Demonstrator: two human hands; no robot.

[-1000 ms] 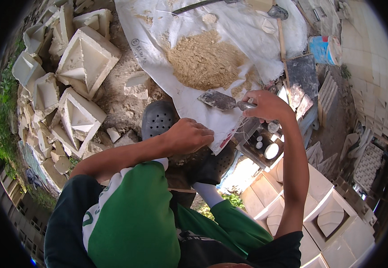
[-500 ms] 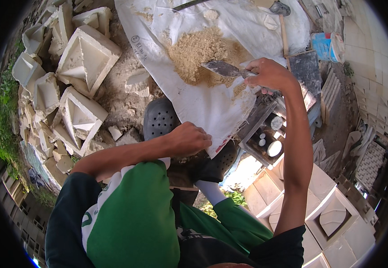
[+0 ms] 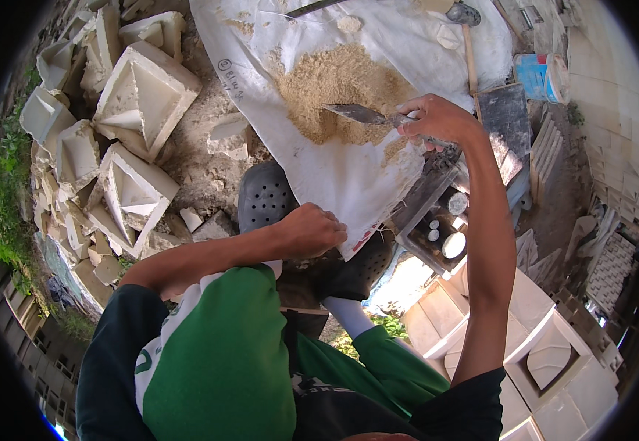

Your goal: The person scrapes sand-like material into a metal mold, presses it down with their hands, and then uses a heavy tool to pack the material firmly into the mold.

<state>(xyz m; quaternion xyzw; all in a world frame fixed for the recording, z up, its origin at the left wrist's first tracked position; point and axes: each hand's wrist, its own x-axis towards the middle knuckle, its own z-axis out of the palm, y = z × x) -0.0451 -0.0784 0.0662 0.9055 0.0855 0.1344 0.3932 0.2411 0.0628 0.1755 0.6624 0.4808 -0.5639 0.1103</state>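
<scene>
Covering the far middle, a big white woven-plastic sheet (image 3: 367, 180) takes up most of the ground. Left of it, a pile of broken cream-coloured blocks with pyramid-shaped hollows (image 3: 147, 99), no change. On the sheet, a tan heap of loose, sand-like grains (image 3: 338, 77), mid-far. Right, nearer: a dark shallow box (image 3: 413, 234). Near middle, a dark grey perforated clog (image 3: 264, 197) by the sheet's left edge.

Main change: the pointed grey metal trowel (image 3: 356, 113). A second ago its blade lay over bare sheet, nearer than the heap; now it's farther off, over the heap's near side, turned more edge-on. So the work in hand looks to be at the heap itself. Whether the blade touches the grains, can't tell.

Right hand (image 3: 441, 119): fingers closed round the trowel handle, grip firm-looking, raised with the tool. Left hand (image 3: 308, 230): curled into a loose fist at the sheet's near edge, barely moved; can't tell if it pinches the sheet. Smallest: white rounded pieces (image 3: 453, 245) in the box, untouched.
</scene>
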